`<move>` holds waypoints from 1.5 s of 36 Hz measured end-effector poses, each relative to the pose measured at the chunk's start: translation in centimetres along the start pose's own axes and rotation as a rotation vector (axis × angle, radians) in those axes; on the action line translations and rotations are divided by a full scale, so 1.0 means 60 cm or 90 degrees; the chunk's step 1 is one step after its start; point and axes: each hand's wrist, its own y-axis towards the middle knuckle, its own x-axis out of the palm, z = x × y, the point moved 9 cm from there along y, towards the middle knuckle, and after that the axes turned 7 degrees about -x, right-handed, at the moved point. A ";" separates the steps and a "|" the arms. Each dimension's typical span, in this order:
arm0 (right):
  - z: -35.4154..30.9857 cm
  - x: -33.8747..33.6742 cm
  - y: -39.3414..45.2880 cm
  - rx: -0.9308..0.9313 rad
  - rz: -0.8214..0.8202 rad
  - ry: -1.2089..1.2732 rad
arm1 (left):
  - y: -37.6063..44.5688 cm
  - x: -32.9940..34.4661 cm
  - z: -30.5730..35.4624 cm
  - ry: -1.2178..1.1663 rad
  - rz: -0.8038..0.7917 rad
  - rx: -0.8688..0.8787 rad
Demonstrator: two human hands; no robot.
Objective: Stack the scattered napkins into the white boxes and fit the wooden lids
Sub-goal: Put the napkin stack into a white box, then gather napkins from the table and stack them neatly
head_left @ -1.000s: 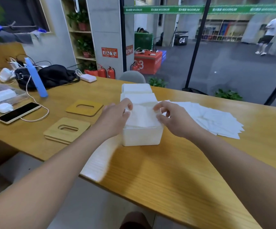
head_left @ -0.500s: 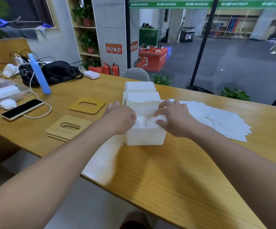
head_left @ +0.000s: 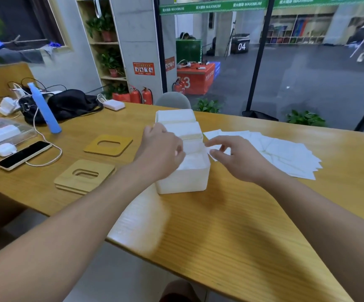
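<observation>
Head view, left hand (head_left: 162, 152) loosely curled over nearest white box (head_left: 183, 179), holding nothing, right hand (head_left: 237, 159) relaxed just right of it, scattered napkins (head_left: 285, 153) beyond on worktop (head_left: 231, 225), wooden lids (head_left: 85, 176) left of left hand.

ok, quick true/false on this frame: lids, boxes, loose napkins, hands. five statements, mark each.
1. Both wooden lids lie on the table, left of the boxes. True.
2. The nearest white box already has its lid fitted. False: it is open on top, with napkins showing inside.
3. Loose napkins are spread on the table to the right of the boxes. True.
4. The left hand grips a wooden lid. False: it is over the nearest box, away from both lids.
5. The phone lies right of the napkins. False: it lies far left, near the table edge.
</observation>
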 end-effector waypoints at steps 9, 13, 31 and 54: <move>0.129 -0.062 -0.134 0.068 0.070 0.039 | -0.030 0.041 0.235 -0.269 -0.146 0.212; 0.199 -0.097 -0.194 0.114 0.103 0.032 | -0.033 0.098 0.309 -0.278 -0.186 0.220; 0.291 -0.112 -0.237 0.154 -0.029 -0.331 | 0.024 0.256 0.377 -0.305 -0.163 0.115; 0.303 -0.133 -0.244 0.131 0.053 -0.332 | 0.023 0.233 0.352 -0.363 -0.172 0.106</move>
